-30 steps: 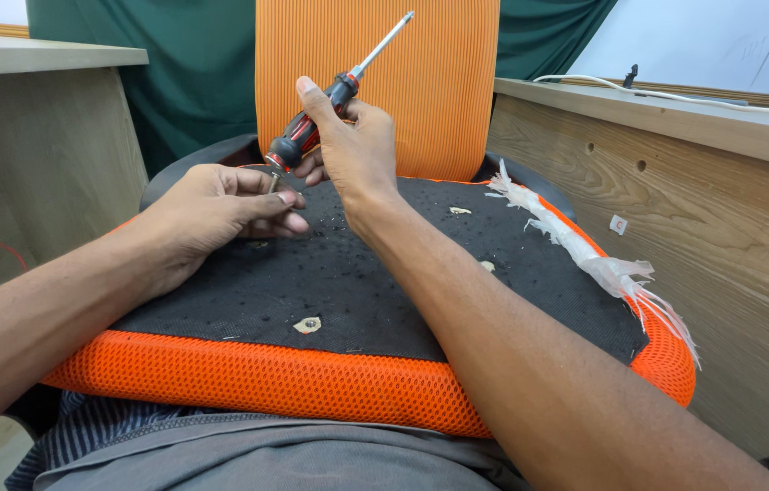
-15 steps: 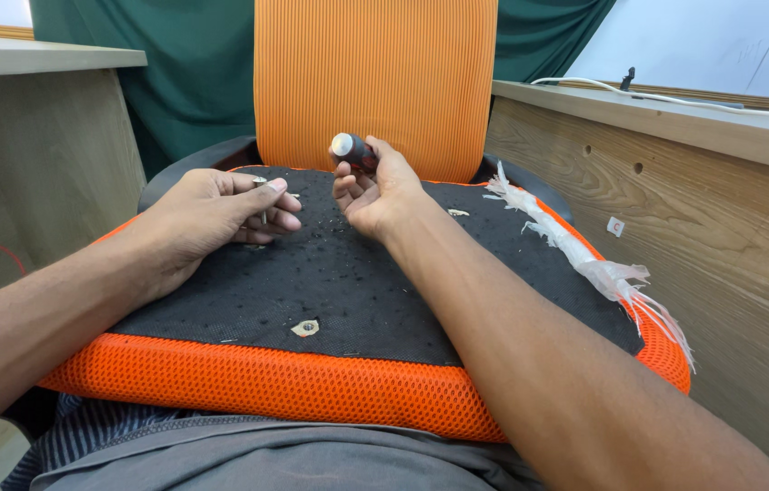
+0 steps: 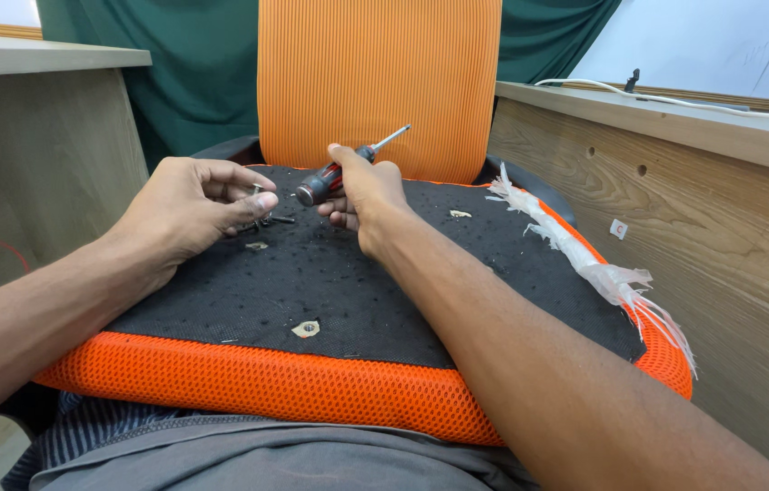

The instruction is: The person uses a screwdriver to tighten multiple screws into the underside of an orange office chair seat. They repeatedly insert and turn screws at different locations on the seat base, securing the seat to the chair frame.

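Note:
An upturned orange mesh chair seat (image 3: 248, 386) with a black underside (image 3: 384, 282) lies across my lap. My right hand (image 3: 362, 195) grips a screwdriver (image 3: 334, 173) with a red and black handle; its metal shaft points up and to the right. My left hand (image 3: 189, 205) rests on the black underside and pinches a small metal screw (image 3: 259, 193) between thumb and fingers. A few more dark screws (image 3: 271, 220) lie on the fabric just under those fingers.
The orange ribbed chair back (image 3: 375, 82) stands upright behind the seat. A torn strip of clear plastic wrap (image 3: 584, 264) trails along the seat's right edge. Wooden desks flank it: one on the left (image 3: 48, 136), one on the right (image 3: 675, 209). A screw hole (image 3: 309, 328) shows near the front.
My right hand has turned the screwdriver from butt-on toward me to lying sideways with the shaft pointing up-right. My left hand has stayed put, fingers still on the screws.

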